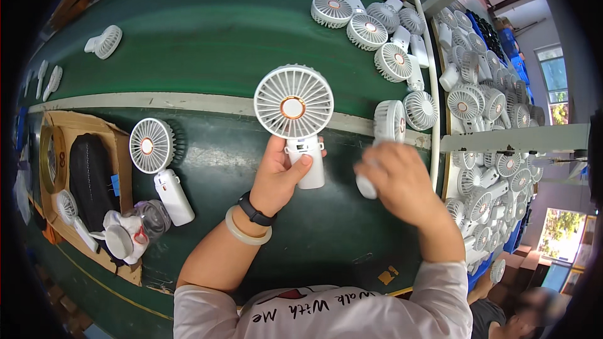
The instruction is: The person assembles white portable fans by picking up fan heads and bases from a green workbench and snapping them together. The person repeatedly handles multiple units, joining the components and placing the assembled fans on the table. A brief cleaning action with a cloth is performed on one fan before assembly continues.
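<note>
My left hand (274,172) is closed round the handle of a white handheld fan (308,166), holding it upright with its round grille and copper-ringed hub facing up. The thumb lies across the front of the handle. To the right, my right hand (402,179), blurred by motion, has its fingers curled over the handle of a second white fan (389,119). Its head stands out beyond the fingers and its handle end shows below them. A third fan (152,145) lies face up to the left of my left hand, with its handle toward me.
A cardboard box (125,169) at left holds a black pouch, a tape roll and a small fan. A clear jar (152,216) stands beside it. Several fans lie on the green belt (207,37). A white rail (428,63) separates the bench from piled fans (487,107). Another person (502,314) sits lower right.
</note>
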Demonstrator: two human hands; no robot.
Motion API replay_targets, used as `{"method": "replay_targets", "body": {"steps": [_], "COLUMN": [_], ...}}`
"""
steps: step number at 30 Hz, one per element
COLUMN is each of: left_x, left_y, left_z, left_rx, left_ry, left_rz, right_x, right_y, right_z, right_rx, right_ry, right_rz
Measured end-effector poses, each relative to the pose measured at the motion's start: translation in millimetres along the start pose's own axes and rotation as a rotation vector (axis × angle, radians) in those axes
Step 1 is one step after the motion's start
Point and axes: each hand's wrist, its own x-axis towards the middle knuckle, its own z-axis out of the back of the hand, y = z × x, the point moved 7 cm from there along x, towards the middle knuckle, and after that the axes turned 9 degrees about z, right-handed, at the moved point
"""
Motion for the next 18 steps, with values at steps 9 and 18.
{"method": "replay_targets", "body": {"steps": [9, 18], "left_x": [-0.1, 0.9], "left_y": [2.6, 5.6], "left_z": [-2.7, -1.2], "left_rx": [-0.015, -0.030], "left_ry": [0.032, 0.011], "left_rz": [0.060, 0.090], "right_x": [-84.4, -89.9], "right_y": [35.9, -28.2], "right_z": [-33.5, -49.3], "right_rx": [0.174, 0.067], "right_ry": [0.142, -0.154], "right_rz": [-0.150, -0.662]}}
